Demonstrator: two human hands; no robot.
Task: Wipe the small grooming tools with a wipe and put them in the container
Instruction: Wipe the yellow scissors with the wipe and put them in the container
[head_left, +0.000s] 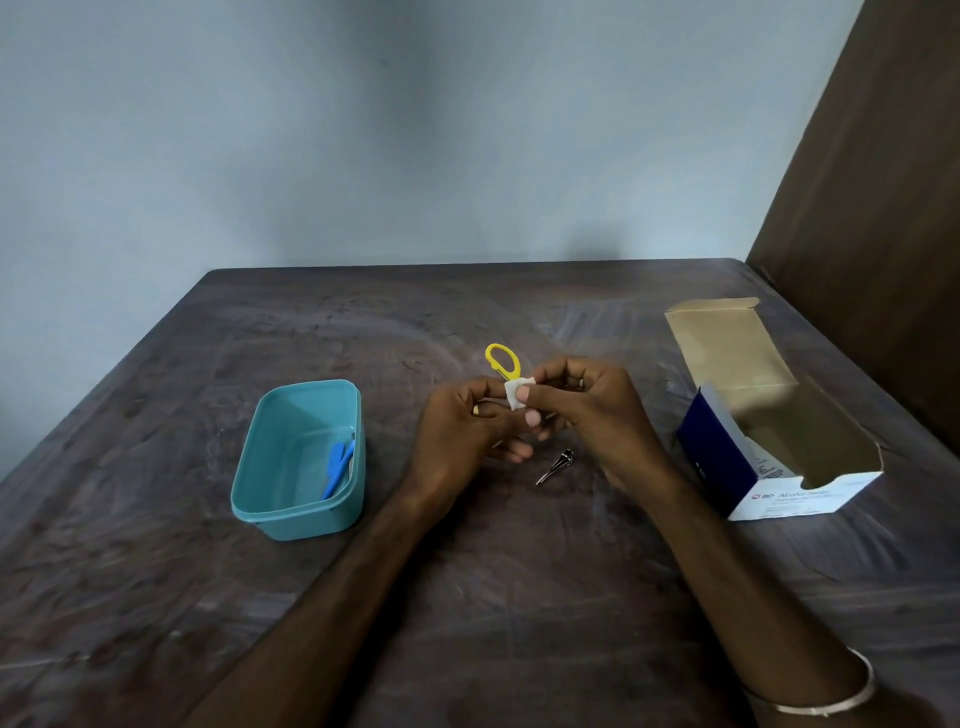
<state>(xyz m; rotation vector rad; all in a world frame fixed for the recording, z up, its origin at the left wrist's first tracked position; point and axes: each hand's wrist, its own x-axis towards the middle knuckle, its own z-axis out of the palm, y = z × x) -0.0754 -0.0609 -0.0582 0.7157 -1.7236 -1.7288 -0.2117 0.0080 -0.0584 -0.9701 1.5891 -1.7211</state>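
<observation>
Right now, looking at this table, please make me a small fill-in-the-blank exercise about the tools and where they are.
1. The blue tool lies inside the teal ____.
2. The tool held in both hands has a handle loop coloured ____.
3. The right hand presses a white ____ against that tool, which the left hand holds.
4. The metal nail clipper lies on the ____, between the hands and the open cardboard box.

Missing words: container; yellow; wipe; table

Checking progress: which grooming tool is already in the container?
The blue tool, lying inside the teal container; the yellow-handled one is held, the metal one lies on the table.
</observation>
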